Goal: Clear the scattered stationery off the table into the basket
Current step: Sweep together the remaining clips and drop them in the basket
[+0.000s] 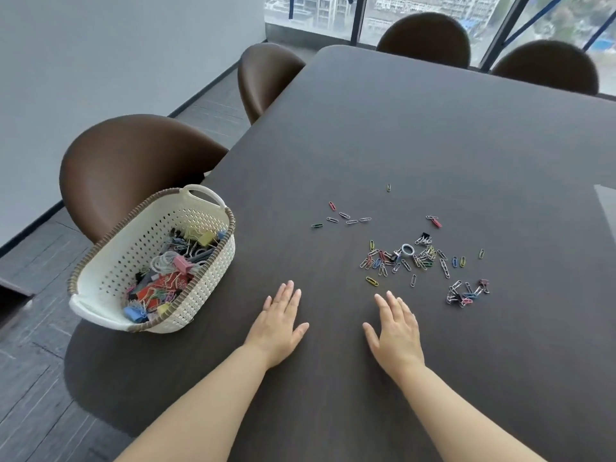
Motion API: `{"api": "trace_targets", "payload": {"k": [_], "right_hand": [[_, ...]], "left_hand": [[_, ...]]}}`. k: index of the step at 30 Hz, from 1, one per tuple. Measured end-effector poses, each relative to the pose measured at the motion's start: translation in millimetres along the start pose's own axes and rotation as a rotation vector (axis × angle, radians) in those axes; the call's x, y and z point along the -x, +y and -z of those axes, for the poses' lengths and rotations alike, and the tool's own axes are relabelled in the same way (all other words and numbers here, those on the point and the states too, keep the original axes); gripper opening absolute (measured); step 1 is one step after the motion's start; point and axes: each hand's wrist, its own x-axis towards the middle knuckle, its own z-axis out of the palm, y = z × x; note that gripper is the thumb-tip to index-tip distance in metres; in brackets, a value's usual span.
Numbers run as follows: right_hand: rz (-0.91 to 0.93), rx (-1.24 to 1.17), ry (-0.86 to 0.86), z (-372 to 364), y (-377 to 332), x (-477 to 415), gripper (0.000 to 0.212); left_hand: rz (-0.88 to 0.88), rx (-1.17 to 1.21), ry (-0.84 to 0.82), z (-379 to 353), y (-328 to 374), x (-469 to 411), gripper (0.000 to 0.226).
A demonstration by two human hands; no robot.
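A white perforated basket (110,261) with a brown woven rim stands at the table's left corner, partly filled with binder clips, paper clips and rubber bands. Coloured paper clips (400,260) lie scattered on the dark table, with a small row of clips (346,219) farther left and a cluster of binder clips (466,293) at the right. My left hand (280,323) lies flat on the table, fingers straight, right of the basket. Flat beside it is my right hand (395,331), just below the main scatter. Neither hand holds anything.
The dark table (433,135) stretches far ahead. Brown chairs stand at its left edge (133,168), (266,78) and at the far side (426,38), (546,66). A window runs behind the far chairs. The basket overhangs the table's rounded corner.
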Motion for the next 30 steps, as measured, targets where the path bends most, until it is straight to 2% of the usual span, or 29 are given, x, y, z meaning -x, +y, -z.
{"api": "trace_targets", "payload": {"k": [2, 7, 10, 12, 15, 19, 23, 26, 28, 30], "right_hand": [[-0.049, 0.005, 0.003, 3, 17, 0, 0.063], [-0.197, 0.001, -0.031, 10, 52, -6, 0.069], [-0.312, -0.019, 0.024, 15, 65, -12, 0.072], [-0.428, -0.054, 0.071, 21, 77, -17, 0.08], [-0.55, -0.1, 0.067, 28, 98, -28, 0.099], [-0.514, 0.019, 0.014, 33, 108, -59, 0.108], [-0.3, 0.058, -0.009, 34, 97, -94, 0.109], [-0.164, 0.052, -0.021, 34, 96, -105, 0.112], [-0.193, 0.03, 0.028, 35, 104, -109, 0.11], [-0.314, 0.021, 0.108, 37, 117, -116, 0.112]], "left_hand": [[-0.092, -0.009, -0.014, 2, 16, -15, 0.067], [-0.195, -0.044, -0.047, 10, 44, -52, 0.065], [-0.267, -0.062, -0.045, 14, 59, -69, 0.065], [-0.291, -0.111, -0.013, 15, 61, -79, 0.075], [-0.276, -0.175, 0.011, 19, 55, -97, 0.101], [-0.315, -0.202, -0.007, 27, 61, -130, 0.111], [-0.359, -0.232, 0.013, 28, 82, -160, 0.1], [-0.442, -0.28, 0.105, 23, 90, -175, 0.093], [-0.459, -0.301, 0.113, 22, 93, -183, 0.09], [-0.42, -0.299, 0.148, 24, 96, -194, 0.087]]}}
